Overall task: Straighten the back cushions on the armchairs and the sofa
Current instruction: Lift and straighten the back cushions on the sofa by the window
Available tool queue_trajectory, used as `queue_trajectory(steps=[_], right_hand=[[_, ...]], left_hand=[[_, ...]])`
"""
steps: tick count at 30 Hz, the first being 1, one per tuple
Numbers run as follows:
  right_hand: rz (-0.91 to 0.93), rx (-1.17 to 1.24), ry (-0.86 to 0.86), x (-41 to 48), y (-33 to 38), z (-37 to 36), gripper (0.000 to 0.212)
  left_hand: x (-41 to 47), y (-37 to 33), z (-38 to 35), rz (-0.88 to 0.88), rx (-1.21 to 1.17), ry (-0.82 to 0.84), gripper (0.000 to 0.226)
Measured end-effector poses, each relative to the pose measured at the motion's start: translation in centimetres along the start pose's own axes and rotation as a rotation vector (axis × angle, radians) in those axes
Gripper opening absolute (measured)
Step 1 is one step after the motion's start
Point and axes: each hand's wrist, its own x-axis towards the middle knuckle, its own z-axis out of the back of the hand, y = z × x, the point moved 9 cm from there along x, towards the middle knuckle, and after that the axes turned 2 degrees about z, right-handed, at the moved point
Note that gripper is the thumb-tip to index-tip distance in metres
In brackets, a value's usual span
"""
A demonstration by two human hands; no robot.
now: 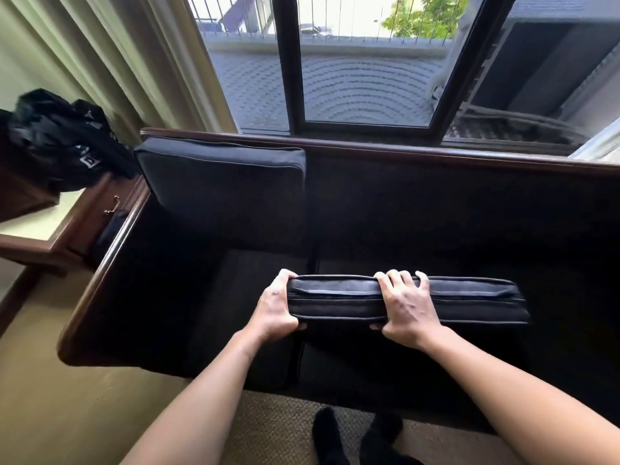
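Observation:
A dark sofa (436, 209) with a wooden frame stands under a window. One dark back cushion (221, 182) leans upright against the sofa's back on the left side. A second dark back cushion (469, 303) is held edge-up over the seat, its zipped side facing me. My left hand (276, 307) grips its left end, thumb underneath. My right hand (404, 308) grips the top edge near the middle, fingers curled over the far side. The right part of the sofa's back is bare.
A wooden side table (43, 236) with a drawer stands left of the sofa, a black bag (60, 139) on it. Pale curtains (110, 55) hang at the left. The window (365, 88) is right behind the sofa. My feet in black socks (355, 437) stand on carpet.

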Motion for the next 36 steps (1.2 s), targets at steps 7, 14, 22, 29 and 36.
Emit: queue_trajectory(steps=[7, 14, 22, 29, 36], right_hand=[[-0.068, 0.374, -0.235, -3.9, -5.5, 6.9, 0.105], [-0.171, 0.856, -0.103, -6.9, -8.0, 6.7, 0.104], [-0.209, 0.865, -0.122, -6.9, -10.2, 10.5, 0.132], [-0.201, -0.032, 0.196, -6.0, -9.8, 11.1, 0.137], [-0.003, -0.050, 0.007, -3.6, -5.6, 11.0, 0.135]], left_hand=[[-2.3, -14.4, 6.6, -0.351, -0.031, -0.098, 0.099], [-2.4, -27.4, 3.1, -0.584, 0.180, -0.008, 0.114], [-0.6, -25.3, -4.2, -0.616, 0.582, 0.069, 0.128], [0.0, -17.1, -0.7, -0.415, 0.860, 0.041, 0.138], [0.1, -13.7, 1.7, -0.329, 0.380, -0.037, 0.136]])
